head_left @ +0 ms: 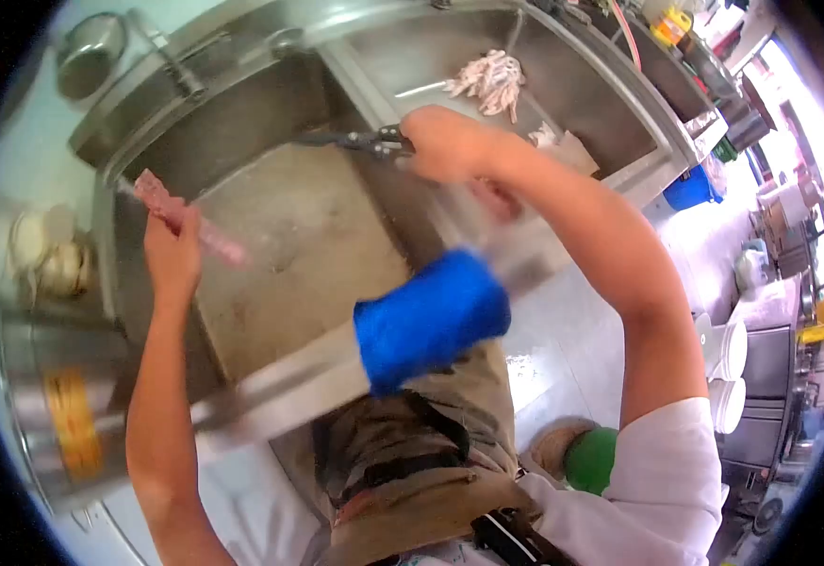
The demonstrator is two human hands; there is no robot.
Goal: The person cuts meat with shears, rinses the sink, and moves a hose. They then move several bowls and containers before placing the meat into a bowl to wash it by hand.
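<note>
My left hand (174,247) is closed around a long pinkish-red strip (160,199) that looks like raw meat, over the left side of the sink (332,71). My right hand (438,143) grips a dark tool (370,141) with shiny rivets near the fingers, its narrow end pointing left over the basin; its kind is unclear. Under my right forearm shows a blurred reddish piece (497,200). Closer to my body, a bright blue blurred object (431,316) overlaps the sink's front edge.
Pale pieces like chicken feet (493,82) lie in the right basin. A faucet (172,61) and a metal pot (91,54) are at the back left. On the floor side stand a blue bucket (692,190), a green round object (589,460) and white containers (728,349).
</note>
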